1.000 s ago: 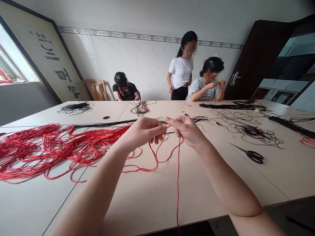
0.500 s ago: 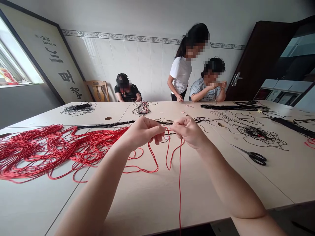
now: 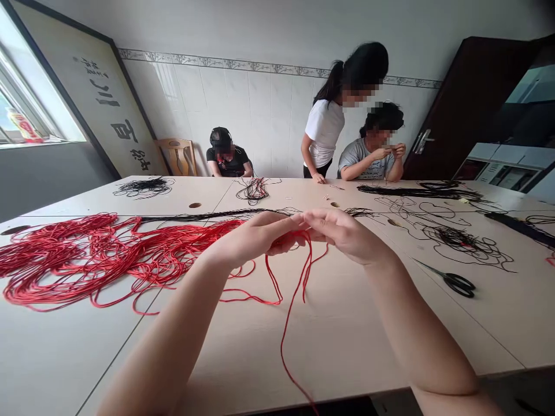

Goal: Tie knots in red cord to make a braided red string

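I've got the left hand (image 3: 255, 238) and right hand (image 3: 347, 234) closed, fingertips pinching a red cord (image 3: 285, 341) at centre frame; its strands hang toward the table (image 3: 347, 352); red cord heap (image 3: 108, 254) sits at left; scissors (image 3: 459, 283) lie at right.

Our entry: pale tabletop (image 3: 342, 352). Left of our fingers (image 3: 323, 218), a large heap of red cords (image 3: 108, 254). Right of them, black-handled scissors (image 3: 459, 284) and a loose black cord tangle (image 3: 455, 237). Beyond them, a smaller black cord bundle (image 3: 254, 189).
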The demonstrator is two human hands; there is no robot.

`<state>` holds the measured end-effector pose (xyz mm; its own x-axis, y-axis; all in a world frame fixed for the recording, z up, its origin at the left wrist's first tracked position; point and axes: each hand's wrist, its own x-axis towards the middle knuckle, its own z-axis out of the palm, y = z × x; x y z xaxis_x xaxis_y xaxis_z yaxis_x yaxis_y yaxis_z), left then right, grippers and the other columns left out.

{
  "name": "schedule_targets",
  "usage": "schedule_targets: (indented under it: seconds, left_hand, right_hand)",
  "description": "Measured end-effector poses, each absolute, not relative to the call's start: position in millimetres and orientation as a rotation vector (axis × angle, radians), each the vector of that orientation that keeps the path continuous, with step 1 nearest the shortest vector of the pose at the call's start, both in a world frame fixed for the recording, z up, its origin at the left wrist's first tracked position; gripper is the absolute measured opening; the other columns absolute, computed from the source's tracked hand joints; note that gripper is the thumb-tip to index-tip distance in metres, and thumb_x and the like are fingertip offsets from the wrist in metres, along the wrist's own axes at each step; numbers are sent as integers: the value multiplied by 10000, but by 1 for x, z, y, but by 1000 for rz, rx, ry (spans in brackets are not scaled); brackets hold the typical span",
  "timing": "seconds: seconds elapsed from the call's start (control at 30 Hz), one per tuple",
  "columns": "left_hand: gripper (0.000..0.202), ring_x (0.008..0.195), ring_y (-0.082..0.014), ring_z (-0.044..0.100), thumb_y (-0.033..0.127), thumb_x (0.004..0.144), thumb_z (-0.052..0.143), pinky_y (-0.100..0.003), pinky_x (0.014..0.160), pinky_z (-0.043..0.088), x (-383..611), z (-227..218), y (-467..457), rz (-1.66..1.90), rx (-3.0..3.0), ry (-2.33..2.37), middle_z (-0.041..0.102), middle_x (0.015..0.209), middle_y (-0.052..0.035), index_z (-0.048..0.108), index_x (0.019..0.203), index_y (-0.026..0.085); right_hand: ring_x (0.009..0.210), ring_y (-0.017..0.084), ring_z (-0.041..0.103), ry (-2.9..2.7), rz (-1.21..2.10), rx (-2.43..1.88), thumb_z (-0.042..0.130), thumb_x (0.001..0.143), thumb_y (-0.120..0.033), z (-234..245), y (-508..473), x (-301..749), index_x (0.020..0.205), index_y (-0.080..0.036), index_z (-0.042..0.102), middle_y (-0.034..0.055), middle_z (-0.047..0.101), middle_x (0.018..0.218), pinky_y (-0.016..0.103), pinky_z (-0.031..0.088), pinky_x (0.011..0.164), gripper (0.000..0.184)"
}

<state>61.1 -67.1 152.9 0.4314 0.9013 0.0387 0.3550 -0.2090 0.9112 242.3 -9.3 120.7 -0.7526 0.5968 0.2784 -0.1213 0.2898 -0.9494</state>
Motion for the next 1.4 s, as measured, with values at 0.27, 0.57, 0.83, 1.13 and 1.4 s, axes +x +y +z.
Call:
schedule_targets:
  seconds: [0.27,0.57,0.83,1.13,1.4]
  left_hand:
    - [441,517,-74,324,472,897,357,-222,495,276,61,154,-69,807,1703,1102,367,564,28,586,740,130]
    - [311,465,-42,261,414,836,508,-197,420,198,71,153,-74,922,1927,1248,403,561,42,574,707,139]
    - [210,503,-60,283,186,791,475,-219,455,222,80,136,-66,1157,1983,1228,359,533,47,492,586,141]
    - [229,482,-52,236,148,744,465,-222,439,204,78,138,-68,1204,2090,1294,286,504,56,465,516,137]
    - [246,485,-57,227,202,792,463,-225,442,197,78,142,-71,1200,2042,1310,273,511,56,449,553,146]
  right_hand:
    - [511,69,293,-2125,1141,-683,471,849,-543,124,-11,251,627,-154,470,-39,300,551,220,250,491,447]
    - [477,54,193,-1870,793,-710,556,818,-430,115,-15,232,521,-170,233,-55,168,506,232,172,451,509]
    - [444,51,173,-1623,1099,-497,545,754,-196,106,-13,222,503,-182,237,-65,176,480,220,139,419,398]
    - [468,52,169,-1747,1036,-431,535,759,-169,108,-7,227,491,-175,238,-61,189,470,225,136,434,400]
    - [474,57,182,-1875,1009,-538,516,854,-375,110,-3,230,500,-166,241,-55,193,478,230,171,455,494]
